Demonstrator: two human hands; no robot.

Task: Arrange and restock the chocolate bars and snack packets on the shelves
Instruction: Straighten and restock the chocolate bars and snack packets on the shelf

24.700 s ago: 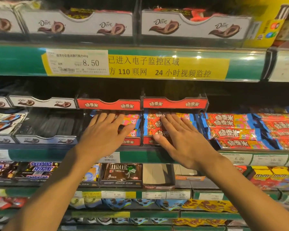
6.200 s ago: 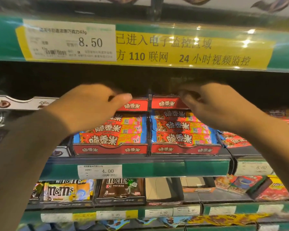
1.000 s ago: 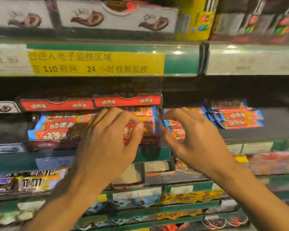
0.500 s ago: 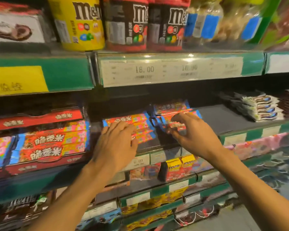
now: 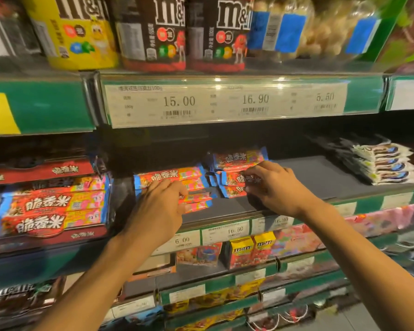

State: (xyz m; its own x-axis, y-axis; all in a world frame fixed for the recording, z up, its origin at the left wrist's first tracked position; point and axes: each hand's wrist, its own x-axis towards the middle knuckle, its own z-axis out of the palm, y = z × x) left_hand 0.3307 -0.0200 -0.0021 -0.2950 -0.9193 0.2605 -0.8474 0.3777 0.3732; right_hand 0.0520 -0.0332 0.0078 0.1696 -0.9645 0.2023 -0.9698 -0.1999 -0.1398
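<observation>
Two loose stacks of red-and-blue chocolate bars lie on the dark middle shelf [image 5: 320, 177]. My left hand [image 5: 158, 206] lies over the left stack [image 5: 170, 176], its fingers curled round the front of the bars. My right hand [image 5: 273, 187] grips the front of the right stack [image 5: 239, 158], fingers bent over the middle bars. To the left, a red display box [image 5: 50, 209] holds more of the same bars, neatly piled.
M&M's tubs [image 5: 153, 32] and clear jars [image 5: 304, 27] stand on the shelf above. White-wrapped packets [image 5: 382, 163] are stacked at the right of the middle shelf. Lower shelves carry small yellow-red boxes [image 5: 249, 249] and other packets. Price strips [image 5: 225, 101] edge each shelf.
My view has swung right and closer to the loose stacks. Both hands have come down from hovering and now hold the two stacks of bars.
</observation>
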